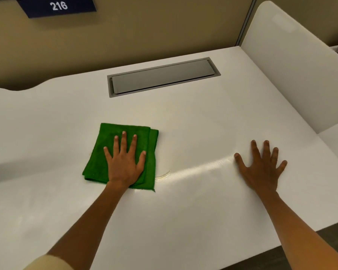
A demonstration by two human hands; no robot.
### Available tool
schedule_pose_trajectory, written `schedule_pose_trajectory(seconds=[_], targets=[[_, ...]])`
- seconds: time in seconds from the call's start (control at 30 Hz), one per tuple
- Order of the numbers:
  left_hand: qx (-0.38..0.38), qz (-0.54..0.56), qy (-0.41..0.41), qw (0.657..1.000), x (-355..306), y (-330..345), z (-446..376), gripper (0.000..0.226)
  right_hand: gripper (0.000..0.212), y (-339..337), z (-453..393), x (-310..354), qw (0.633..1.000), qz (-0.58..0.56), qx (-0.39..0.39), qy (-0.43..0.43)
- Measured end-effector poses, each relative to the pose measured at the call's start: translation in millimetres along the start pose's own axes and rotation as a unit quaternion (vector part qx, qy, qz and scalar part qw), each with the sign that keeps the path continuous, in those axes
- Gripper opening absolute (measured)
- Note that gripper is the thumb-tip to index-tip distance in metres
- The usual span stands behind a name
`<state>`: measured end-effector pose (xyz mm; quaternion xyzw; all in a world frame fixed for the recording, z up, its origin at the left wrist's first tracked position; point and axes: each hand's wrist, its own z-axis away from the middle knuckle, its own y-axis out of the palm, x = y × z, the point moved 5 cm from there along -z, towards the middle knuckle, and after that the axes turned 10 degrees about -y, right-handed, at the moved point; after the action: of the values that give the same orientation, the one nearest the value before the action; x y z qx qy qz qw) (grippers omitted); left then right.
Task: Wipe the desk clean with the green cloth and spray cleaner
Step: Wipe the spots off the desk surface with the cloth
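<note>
The folded green microfibre cloth [123,152] lies flat on the smooth white desk top [183,211], a little left of the middle of the view, with one folded layer sticking out along its right edge. The left hand [124,162] lies palm down on top of it, fingers spread wide and straight and pointing toward 12 o'clock; it presses on the cloth rather than gripping it, and the heel of the palm sits at the cloth's near edge. From the cloth's lower right corner, toward 3 o'clock, a pale shiny wet streak [199,168] runs across the desk surface, with a small curved smear at its near end just beside the cloth. At the far end of that streak the right hand [261,168] rests flat on the bare desk, well apart from the cloth, its fingers also splayed open and holding nothing. Toward 12 o'clock from the cloth, a long grey rectangular metal cable hatch [162,76] is set into the desk top, its lid closed. Behind it stands a beige partition wall [144,32], and at about 11 o'clock a dark blue sign [57,6] on it reads 216. At 2 o'clock a white rounded divider panel [293,75] stands upright along the desk's right side. A cream sleeve [47,264] shows at the lower left edge of the view.
</note>
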<state>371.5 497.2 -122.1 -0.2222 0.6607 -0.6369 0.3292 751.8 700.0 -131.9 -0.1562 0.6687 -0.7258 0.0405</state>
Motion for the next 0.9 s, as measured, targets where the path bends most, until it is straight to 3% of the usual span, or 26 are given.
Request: schedule_pose_trajectory(seconds=[0.3, 0.9], targets=[[0.015, -0.002, 0.077, 0.997, -83, 12, 69, 0.073, 0.085, -1, 1, 1, 1.000, -0.003, -0.001, -0.002], [0.048, 0.008, 0.167, 0.985, -256, 37, 16, 0.073, 0.086, -2, -1, 1, 1.000, 0.021, -0.013, -0.007]])
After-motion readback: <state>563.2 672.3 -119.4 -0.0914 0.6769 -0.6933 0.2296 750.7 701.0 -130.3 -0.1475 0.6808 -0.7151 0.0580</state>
